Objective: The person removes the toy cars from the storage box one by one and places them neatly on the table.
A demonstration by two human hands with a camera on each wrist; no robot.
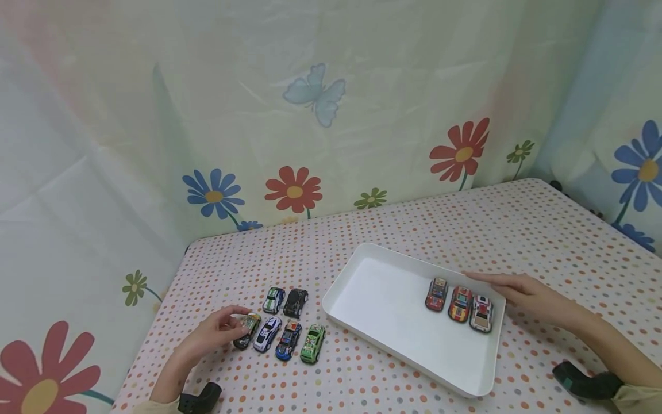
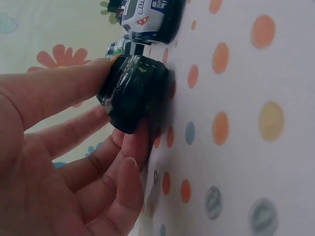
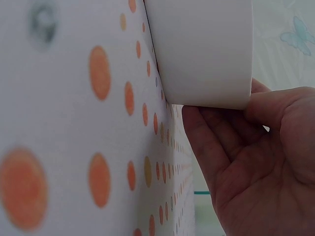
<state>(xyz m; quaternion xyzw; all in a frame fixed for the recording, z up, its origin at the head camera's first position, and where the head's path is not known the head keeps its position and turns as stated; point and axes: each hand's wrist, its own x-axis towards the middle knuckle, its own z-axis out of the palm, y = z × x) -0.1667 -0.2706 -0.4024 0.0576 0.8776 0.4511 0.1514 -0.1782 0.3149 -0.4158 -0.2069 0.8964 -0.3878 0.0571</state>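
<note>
My left hand (image 1: 214,332) pinches a black-and-green toy car (image 1: 248,330) at the left end of a group. In the left wrist view, thumb and fingers are on either side of this dark car (image 2: 133,91), low over the tabletop. Beside it are a white-and-black car (image 1: 267,334), a blue car (image 1: 288,340) and a green car (image 1: 312,344). My right hand (image 1: 532,296) holds the far right corner of a white tray (image 1: 383,310). Its fingers lie against the outer wall (image 3: 206,54), with the thumb at the rim.
Inside the tray's right end sit a dark red-and-blue car (image 1: 437,294), a red-and-yellow car (image 1: 460,303) and a white-and-red car (image 1: 481,313). Behind the row on the table are a green-and-white car (image 1: 273,300) and a black car (image 1: 296,303). A dotted cloth (image 1: 393,397) covers the table.
</note>
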